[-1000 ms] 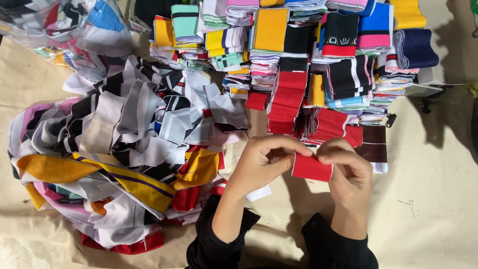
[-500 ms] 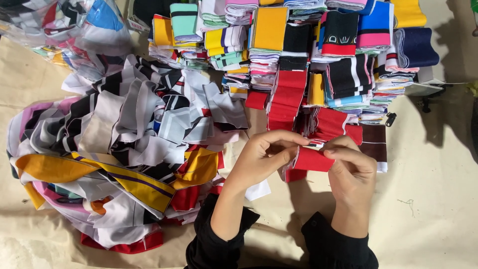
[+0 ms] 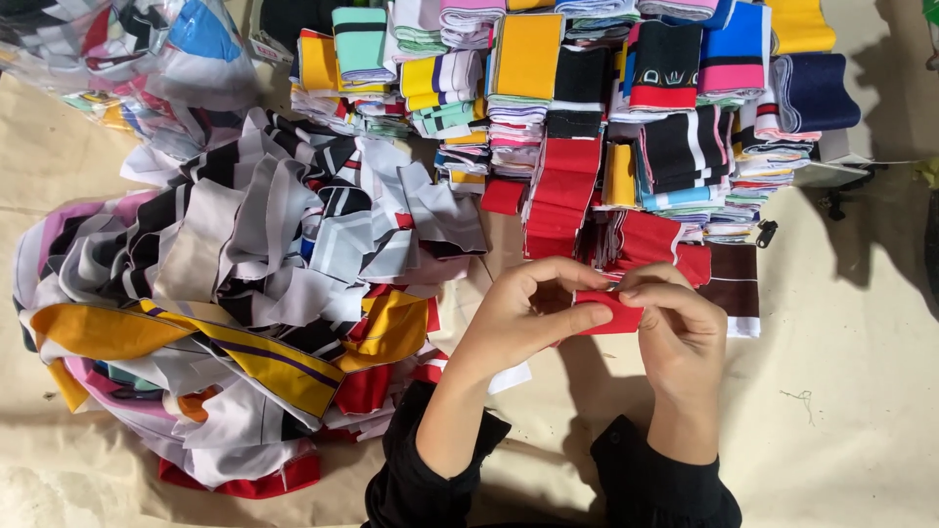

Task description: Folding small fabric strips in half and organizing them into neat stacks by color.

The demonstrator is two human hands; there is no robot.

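**Red strip pinched level between two hands**

Nearest the camera, black sleeves (image 3: pixel 626 484) are seen at the bottom edge. Above them a small red fabric strip (image 3: pixel 608 315) is held over the tan table covering (image 3: pixel 861 391), its long axis running left to right. The left hand (image 3: pixel 523 313) is closed on the strip's left end, thumb laid along it; the right hand (image 3: pixel 680 328) is closed on its right end, fingers curled over the top. To the left, a loose heap of fabric pieces (image 3: pixel 245 293) is spread. Farther off, folded fabric stacks (image 3: pixel 587 108) are ranged in rows.
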